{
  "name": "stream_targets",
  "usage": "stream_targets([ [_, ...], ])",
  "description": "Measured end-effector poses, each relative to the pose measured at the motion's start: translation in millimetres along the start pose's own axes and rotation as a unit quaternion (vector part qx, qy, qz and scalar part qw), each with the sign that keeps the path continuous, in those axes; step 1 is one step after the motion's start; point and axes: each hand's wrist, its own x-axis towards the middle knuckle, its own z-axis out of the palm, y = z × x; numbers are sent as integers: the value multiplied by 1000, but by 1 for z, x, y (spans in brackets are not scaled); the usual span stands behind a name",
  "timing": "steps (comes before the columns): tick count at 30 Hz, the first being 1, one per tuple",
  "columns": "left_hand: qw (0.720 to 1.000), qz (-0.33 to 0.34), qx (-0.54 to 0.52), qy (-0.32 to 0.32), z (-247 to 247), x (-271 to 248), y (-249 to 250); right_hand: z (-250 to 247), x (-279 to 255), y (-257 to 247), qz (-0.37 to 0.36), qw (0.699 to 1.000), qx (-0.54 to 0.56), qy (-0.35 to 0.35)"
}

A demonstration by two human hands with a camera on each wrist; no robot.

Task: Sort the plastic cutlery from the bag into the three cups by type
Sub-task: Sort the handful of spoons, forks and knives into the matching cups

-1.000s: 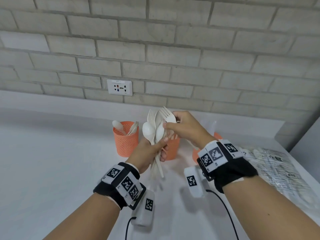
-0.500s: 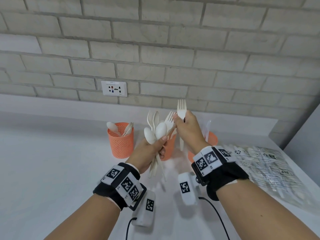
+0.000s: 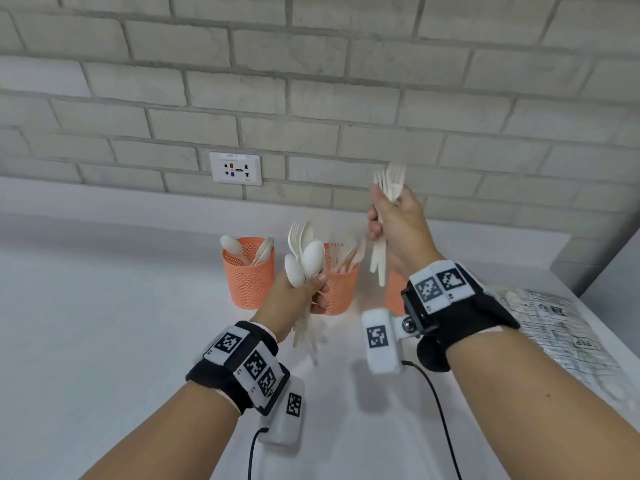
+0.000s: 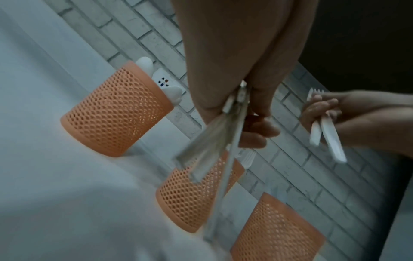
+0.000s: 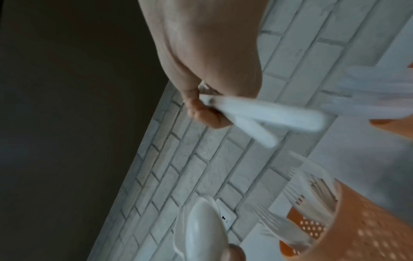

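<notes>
Sorting over white bench (image 3: 86, 341): cutlery bag (image 3: 571, 327) lies right edge of frame; three orange mesh cups (image 3: 248, 277) at centre, spoons left, forks middle. Left hand (image 3: 298, 296) fingers clenched on mixed spoon-and-fork bundle (image 3: 304, 258), acting as holder. Right hand (image 3: 398, 226) grips two forks (image 3: 389, 183), raised, likely bound for fork cup (image 3: 341, 282).

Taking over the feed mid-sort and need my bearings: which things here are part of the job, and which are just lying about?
In the job:
- left hand gripping mixed cutlery
- right hand gripping forks
- spoon cup
- fork cup
- third cup
- bag

Lying about:
- wall socket
</notes>
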Motion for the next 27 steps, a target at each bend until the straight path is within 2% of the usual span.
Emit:
stream_targets([
  [4,987,60,136,61,3,0,-3,23,-13,8,8,980,-177,-85],
  [7,961,119,232,89,4,2,-6,42,-25,24,-15,962,-264,-64],
  [10,942,142,286,102,-1,3,-11,51,-25,32,-40,950,-307,-31],
  [15,937,147,295,113,-11,1,-18,54,-13,24,-33,952,-304,-15],
  [20,937,148,290,124,-17,2,-20,55,-7,18,-75,952,-294,-46],
  [23,949,130,256,128,-21,2,-22,58,1,4,-106,966,-230,-51],
  [27,962,88,209,153,-30,3,-26,55,28,-14,-106,990,-93,15],
])
